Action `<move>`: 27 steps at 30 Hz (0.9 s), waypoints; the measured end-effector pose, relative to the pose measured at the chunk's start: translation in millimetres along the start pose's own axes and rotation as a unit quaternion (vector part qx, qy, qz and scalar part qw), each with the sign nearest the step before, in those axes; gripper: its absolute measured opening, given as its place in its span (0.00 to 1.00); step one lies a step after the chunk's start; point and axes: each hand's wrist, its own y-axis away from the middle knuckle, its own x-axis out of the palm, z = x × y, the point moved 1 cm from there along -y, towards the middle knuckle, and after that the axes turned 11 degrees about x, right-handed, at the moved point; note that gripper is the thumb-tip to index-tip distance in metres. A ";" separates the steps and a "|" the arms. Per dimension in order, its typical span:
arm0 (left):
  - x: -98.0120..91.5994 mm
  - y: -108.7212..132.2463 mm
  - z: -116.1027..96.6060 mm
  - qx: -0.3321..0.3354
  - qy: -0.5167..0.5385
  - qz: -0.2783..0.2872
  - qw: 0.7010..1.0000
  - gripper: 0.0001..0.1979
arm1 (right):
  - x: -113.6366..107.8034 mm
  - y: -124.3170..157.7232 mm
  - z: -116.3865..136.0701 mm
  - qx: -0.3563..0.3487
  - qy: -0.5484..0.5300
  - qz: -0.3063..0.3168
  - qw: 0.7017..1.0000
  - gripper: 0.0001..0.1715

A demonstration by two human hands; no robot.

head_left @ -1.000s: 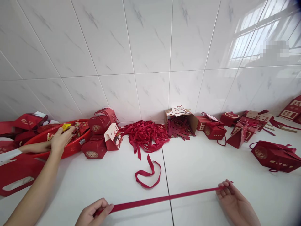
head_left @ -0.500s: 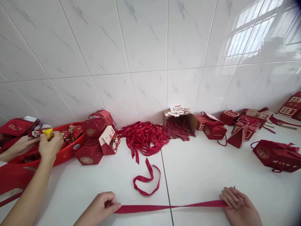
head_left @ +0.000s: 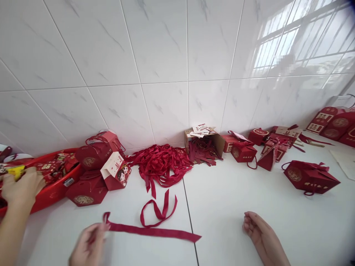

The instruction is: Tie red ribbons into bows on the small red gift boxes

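Observation:
A long flat red ribbon [head_left: 152, 231] lies on the white tiled surface in front of me. My left hand [head_left: 88, 246], blurred by motion, pinches its left end and holds it slightly raised. The ribbon's right end lies free near the tile joint. My right hand [head_left: 259, 233] rests on the surface to the right, apart from the ribbon, fingers loosely extended with nothing in them. A second ribbon [head_left: 158, 214] lies looped just behind the long one.
A heap of red ribbons [head_left: 161, 162] and a tipped cardboard box [head_left: 203, 144] sit against the wall. Red gift boxes [head_left: 88, 190] [head_left: 309, 176] stand left and right. Another person's hand [head_left: 20, 186] reaches into a red basin [head_left: 52, 190] of sweets at the far left.
My right hand has let go of the ribbon, whose right end now lies free. My left hand moved left and up with its end. The view shifted right.

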 end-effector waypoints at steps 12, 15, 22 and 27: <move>58.1 52.1 -11.7 0.308 -0.220 0.423 0.823 0.23 | 84.8 -38.2 18.0 -0.202 0.663 0.036 0.720 0.12; 57.1 50.0 -12.6 0.299 -0.224 0.426 0.824 0.24 | 118.6 -81.8 19.9 -0.245 0.677 -0.015 0.694 0.12; 61.0 49.7 -9.0 0.313 -0.230 0.417 0.822 0.23 | 172.7 -157.4 18.4 -0.322 0.656 -0.127 0.671 0.13; 65.7 48.8 7.9 0.346 -0.234 0.389 0.821 0.24 | 190.2 -178.0 28.2 -0.380 0.606 -0.211 0.666 0.14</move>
